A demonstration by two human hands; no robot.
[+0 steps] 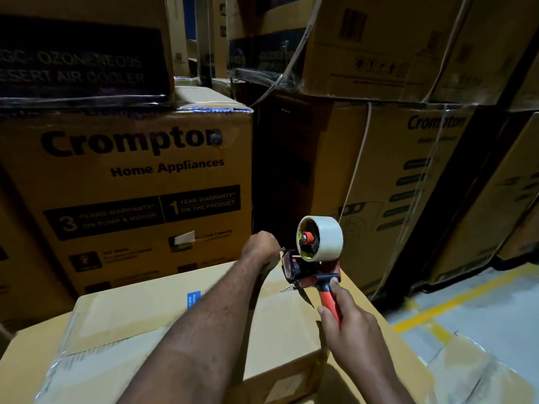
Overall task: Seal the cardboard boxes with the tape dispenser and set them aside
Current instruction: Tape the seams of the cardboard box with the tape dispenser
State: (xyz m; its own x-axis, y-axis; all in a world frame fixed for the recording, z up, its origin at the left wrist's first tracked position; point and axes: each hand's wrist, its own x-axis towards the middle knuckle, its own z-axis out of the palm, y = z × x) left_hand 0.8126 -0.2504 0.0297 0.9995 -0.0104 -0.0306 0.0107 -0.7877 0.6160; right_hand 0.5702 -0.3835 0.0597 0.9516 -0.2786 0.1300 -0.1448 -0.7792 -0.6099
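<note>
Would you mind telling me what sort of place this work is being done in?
Most likely an appliance warehouse: stacked, strapped cartons printed "Crompton Home Appliances", a grey floor with a yellow painted line, and the right hand holding a tape dispenser over a plain cardboard box.

We see the right hand point(350, 325) gripping the orange handle of the tape dispenser point(304, 272), its tape roll point(326, 239) upright above a closed cardboard box point(163, 322). The left hand point(261, 247), fingers curled, sits at the dispenser's front; whether it pinches tape we cannot tell. Printed cartons point(131, 176) stand stacked behind.
</note>
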